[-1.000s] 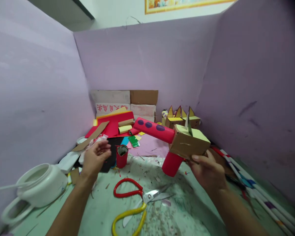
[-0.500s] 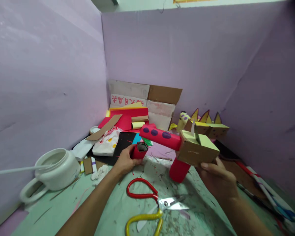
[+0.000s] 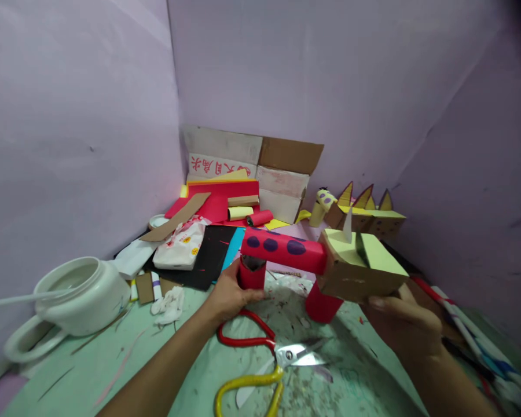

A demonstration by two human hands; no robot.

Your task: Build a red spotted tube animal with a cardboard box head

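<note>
My left hand (image 3: pixel 232 294) is closed around a short red paper-covered tube (image 3: pixel 252 275) standing upright, its open top showing. My right hand (image 3: pixel 403 318) grips a cardboard box (image 3: pixel 356 278) with a pale yellow top, from which a white slip and a dark slip stick up. From the box's left side a red tube with purple spots (image 3: pixel 284 250) reaches out over the short tube; whether they touch I cannot tell. Under the box shows another red tube (image 3: pixel 323 304). Scissors (image 3: pixel 289 354) with one red and one yellow handle lie open in front.
A white pot (image 3: pixel 80 301) with a handle and a stick stands at the left. Red paper (image 3: pixel 217 202), a cardboard strip (image 3: pixel 178 219) and a folded carton (image 3: pixel 282 191) lie at the back. A yellow spiked box model (image 3: pixel 373 219) sits back right.
The box with the spotted tube has shifted slightly left relative to the short tube, so the spotted tube now overlaps it. The view has tilted down a little.
</note>
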